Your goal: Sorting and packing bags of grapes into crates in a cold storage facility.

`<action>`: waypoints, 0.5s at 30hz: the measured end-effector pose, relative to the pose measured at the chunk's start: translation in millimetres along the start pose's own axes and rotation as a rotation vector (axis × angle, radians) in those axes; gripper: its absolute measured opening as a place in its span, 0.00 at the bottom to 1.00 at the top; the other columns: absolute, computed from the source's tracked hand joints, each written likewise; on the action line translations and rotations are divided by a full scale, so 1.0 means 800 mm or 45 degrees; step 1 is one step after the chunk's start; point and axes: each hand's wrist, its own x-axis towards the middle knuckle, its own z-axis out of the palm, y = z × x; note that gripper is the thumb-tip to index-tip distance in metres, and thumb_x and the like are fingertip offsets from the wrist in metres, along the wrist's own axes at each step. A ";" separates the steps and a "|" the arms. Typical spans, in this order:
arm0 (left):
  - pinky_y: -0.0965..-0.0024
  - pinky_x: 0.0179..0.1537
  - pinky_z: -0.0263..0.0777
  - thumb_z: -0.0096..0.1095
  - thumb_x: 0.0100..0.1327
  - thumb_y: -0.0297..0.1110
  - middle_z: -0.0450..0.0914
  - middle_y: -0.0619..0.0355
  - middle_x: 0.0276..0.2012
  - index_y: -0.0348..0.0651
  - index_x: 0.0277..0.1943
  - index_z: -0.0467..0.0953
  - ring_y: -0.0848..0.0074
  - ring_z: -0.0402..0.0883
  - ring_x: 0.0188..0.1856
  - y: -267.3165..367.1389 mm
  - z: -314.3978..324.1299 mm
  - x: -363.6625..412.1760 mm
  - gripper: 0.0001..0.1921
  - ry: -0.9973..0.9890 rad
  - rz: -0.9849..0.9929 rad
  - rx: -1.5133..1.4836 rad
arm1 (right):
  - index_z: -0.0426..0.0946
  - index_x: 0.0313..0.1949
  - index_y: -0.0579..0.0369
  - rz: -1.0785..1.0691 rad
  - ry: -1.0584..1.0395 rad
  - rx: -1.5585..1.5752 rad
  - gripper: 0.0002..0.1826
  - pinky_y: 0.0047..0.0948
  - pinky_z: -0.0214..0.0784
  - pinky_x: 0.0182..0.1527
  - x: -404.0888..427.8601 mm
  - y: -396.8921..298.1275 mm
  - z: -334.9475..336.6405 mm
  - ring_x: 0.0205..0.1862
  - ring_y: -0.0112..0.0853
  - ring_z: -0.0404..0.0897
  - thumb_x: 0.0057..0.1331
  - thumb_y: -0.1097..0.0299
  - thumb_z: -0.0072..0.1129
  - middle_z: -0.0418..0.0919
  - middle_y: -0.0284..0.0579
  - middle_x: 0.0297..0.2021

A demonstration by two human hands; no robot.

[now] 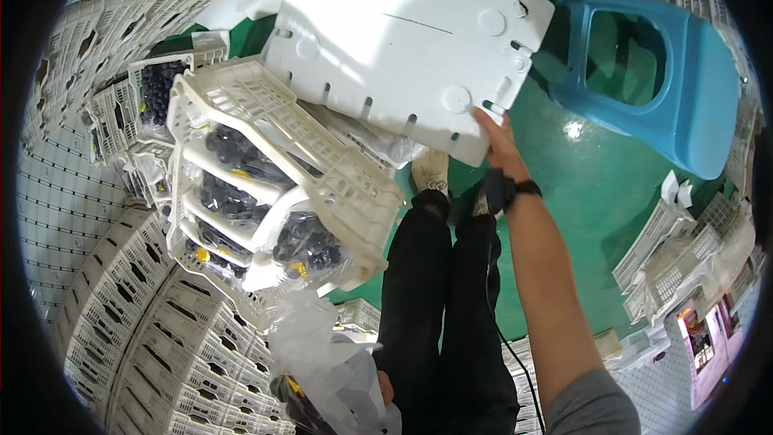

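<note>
My right hand [500,138] grips the near right corner of a large white slotted panel [386,42]. The panel has notches along its edges and several round bosses, and its far edge is cut off by the picture's top. Low in the view, my left hand [385,388] shows only a few fingers, closed at the edge of a translucent plastic bag [338,362]. Dark fruit, apparently grapes [296,396], is partly seen beside that bag. Left of the panel, a cream plastic crate [356,184] holds several clear-bagged bunches of dark grapes [232,148] with white padding [275,223] between them.
Stacked white crates [151,338] line the left side. Another crate of grapes [162,87] stands behind. A blue plastic stool [703,90] is at the right on the green floor [561,217]. Loose crates [676,254] lie farther right. A cable [501,338] runs along my right leg.
</note>
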 end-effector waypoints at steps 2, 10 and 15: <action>0.67 0.38 0.61 0.48 0.66 0.46 0.70 0.60 0.42 0.45 0.52 0.67 0.71 0.67 0.38 0.017 0.004 -0.005 0.18 0.009 0.015 0.001 | 0.59 0.56 0.58 -0.097 0.001 0.157 0.33 0.32 0.71 0.46 -0.042 -0.043 -0.007 0.46 0.34 0.75 0.55 0.63 0.66 0.73 0.47 0.46; 0.66 0.40 0.64 0.49 0.65 0.46 0.71 0.59 0.43 0.44 0.53 0.67 0.70 0.69 0.40 0.074 0.035 -0.036 0.19 -0.059 0.088 0.020 | 0.54 0.63 0.59 -0.722 0.279 -0.381 0.33 0.35 0.67 0.53 -0.346 -0.266 -0.155 0.52 0.37 0.72 0.59 0.64 0.50 0.69 0.49 0.52; 0.65 0.41 0.66 0.50 0.65 0.46 0.72 0.58 0.44 0.43 0.53 0.67 0.70 0.71 0.41 0.091 0.063 -0.028 0.20 -0.146 0.074 0.012 | 0.62 0.56 0.57 -0.428 0.556 -0.465 0.27 0.35 0.69 0.49 -0.609 -0.359 -0.216 0.48 0.36 0.74 0.58 0.63 0.55 0.72 0.45 0.49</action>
